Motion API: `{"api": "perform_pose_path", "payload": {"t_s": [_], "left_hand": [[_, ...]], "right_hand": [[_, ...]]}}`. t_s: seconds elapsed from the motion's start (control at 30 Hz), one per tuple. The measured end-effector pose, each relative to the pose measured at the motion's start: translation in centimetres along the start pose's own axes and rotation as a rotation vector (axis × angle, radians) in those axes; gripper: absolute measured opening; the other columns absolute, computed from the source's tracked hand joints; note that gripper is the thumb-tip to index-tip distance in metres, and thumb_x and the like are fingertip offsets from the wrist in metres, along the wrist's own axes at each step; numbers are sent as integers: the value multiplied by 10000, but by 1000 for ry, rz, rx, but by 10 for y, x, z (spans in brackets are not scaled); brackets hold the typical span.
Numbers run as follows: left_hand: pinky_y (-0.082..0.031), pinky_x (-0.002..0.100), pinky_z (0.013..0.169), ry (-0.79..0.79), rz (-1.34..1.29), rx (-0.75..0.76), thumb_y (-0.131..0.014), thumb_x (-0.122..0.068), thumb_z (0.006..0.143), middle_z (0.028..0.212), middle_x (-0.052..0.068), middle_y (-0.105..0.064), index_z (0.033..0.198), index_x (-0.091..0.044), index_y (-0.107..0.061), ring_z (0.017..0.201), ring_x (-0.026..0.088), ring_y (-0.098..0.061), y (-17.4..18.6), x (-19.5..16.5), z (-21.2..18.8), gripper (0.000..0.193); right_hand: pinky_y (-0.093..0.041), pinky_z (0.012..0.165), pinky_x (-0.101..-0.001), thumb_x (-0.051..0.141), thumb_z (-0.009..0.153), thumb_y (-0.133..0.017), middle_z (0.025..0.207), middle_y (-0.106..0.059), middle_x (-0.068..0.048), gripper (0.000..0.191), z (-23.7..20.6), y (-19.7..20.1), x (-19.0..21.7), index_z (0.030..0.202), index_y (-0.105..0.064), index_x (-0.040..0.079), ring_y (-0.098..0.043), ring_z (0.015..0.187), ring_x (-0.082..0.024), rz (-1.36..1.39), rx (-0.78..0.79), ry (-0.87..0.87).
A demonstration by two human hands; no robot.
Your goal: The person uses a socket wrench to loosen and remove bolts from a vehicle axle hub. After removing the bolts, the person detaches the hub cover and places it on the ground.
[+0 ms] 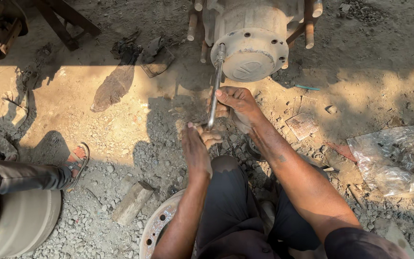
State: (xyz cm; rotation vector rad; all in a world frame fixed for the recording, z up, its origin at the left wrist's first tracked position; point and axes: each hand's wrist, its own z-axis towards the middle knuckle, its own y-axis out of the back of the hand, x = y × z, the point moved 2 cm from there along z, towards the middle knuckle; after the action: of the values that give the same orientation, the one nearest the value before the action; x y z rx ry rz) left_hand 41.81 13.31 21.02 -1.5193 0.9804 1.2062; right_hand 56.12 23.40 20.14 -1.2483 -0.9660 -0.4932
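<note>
We hold steel rod (214,91) at frame centre, long axis near vertical, top end on hub flange (252,53) above. Right hand (235,108) clamped round mid-shaft, nearer hub; left hand (197,144) closed on lower end. Gravel ground (120,144) beneath.

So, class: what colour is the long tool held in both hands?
Shiny silver-grey metal tool, set against the dusty beige hub; the head view shows it.

Dusty gravel ground (120,129), wood block (131,204), plastic sheet (391,160) (crumpled), rags (142,52)
</note>
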Motion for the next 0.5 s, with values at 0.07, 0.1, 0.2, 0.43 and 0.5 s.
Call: {"api": "perform_pose_path", "payload": {"t_s": [0.07, 0.1, 0.2, 0.43, 0.5], "left_hand": [[-652, 382, 634, -281, 325, -23, -334, -348, 1100, 980, 230, -596, 1144, -10, -487, 792, 223, -689, -1, -2, -8, 373], [-614, 398, 605, -252, 396, 9, -407, -347, 1078, 960, 233, -614, 1113, -3, -517, 774, 238, -671, -2, 0, -12, 363], [-574, 407, 582, -179, 447, 71, -557, -357, 1032, 898, 225, -672, 1047, 4, -585, 734, 256, -674, -8, 5, -15, 362], [-596, 401, 724, 309, -489, 189, -545, -336, 1064, 967, 209, -668, 1099, 19, -574, 810, 257, -688, -9, 7, -3, 358], [-606, 406, 722, 276, -424, 183, -451, -409, 1066, 946, 214, -685, 1065, 20, -556, 795, 262, -706, -8, 8, -6, 442]], "right_hand": [[-662, 697, -362, 216, 963, -732, 914, -755, -173, 280, 4, 3, -5, 1056, -698, -47, -754, 815, -228, -60, -57, 14], [-656, 681, -364, 204, 961, -742, 891, -746, -175, 270, 5, 4, -8, 1046, -705, -49, -742, 784, -228, -86, -91, 18], [-638, 656, -374, 190, 970, -767, 866, -718, -171, 279, 6, 6, -11, 1041, -699, -70, -720, 745, -225, -100, -122, 25], [-646, 714, -317, 333, 922, -705, 915, -730, -128, 409, 5, 1, -5, 1187, -722, 22, -752, 812, -181, 75, 56, -76], [-659, 734, -330, 299, 936, -707, 929, -732, -141, 383, 5, 1, -4, 1141, -709, -24, -757, 823, -194, 12, 16, -50]]}}
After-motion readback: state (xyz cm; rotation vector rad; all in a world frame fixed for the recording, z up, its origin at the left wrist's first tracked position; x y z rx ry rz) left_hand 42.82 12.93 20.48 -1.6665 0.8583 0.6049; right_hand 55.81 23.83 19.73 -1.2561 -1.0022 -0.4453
